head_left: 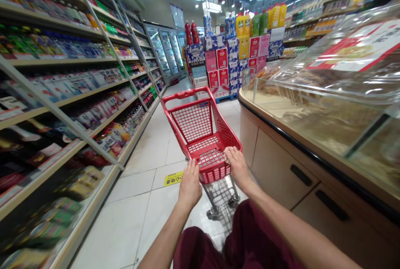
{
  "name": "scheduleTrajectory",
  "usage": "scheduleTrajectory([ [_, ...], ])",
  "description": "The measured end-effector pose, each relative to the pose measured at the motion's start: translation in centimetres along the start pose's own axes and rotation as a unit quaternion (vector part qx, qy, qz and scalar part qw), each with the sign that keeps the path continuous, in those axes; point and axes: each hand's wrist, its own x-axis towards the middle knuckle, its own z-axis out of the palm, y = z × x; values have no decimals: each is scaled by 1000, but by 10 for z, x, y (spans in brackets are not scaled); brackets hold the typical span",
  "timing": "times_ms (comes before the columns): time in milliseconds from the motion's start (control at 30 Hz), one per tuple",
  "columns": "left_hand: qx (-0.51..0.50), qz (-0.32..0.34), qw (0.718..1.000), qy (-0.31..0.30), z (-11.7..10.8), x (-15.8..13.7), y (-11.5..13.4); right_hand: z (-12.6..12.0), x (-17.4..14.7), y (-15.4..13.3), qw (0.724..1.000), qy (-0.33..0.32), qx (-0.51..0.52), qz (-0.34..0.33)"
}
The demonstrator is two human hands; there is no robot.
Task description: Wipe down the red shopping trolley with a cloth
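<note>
**Facing a red shopping cart at twelve o'clock, one palm toward each near corner**

Rests the left hand against the cart's near left corner, toward eleven o'clock, fingers extended and close together, touching the rim; cannot tell whether pinching it or merely laid on; hooks the right hand over the near right corner, toward one o'clock, fingers bunched and bent, gripping the rim; looks down on open lattice, with the handle at the far end, toward eleven o'clock, and silver wheels under the near end, on pale floor tiles; shows maroon trousers at six o'clock;

sees a yellow floor sticker at eleven o'clock, just left of the cart; has long shelves from nine to eleven o'clock, lined with rows of drinks; has a wood-fronted counter from two to three o'clock, dark-edged, with a clear plastic package near its glass, labelled in red and white; makes out, well beyond the cart, piled boxes between twelve and one o'clock, topped partly by red bottles and yellow bottles; glimpses glass-door coolers toward eleven o'clock.
</note>
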Motion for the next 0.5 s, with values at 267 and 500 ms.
scheduleTrajectory([
  [267, -3, 28, 999, -18, -7, 5, 11, 15, -24, -40, 978, 24, 114, -174],
  [500, -7, 15, 1000, -12, -7, 8, 11, 18, -64, 0, 985, -3, 97, -141],
])
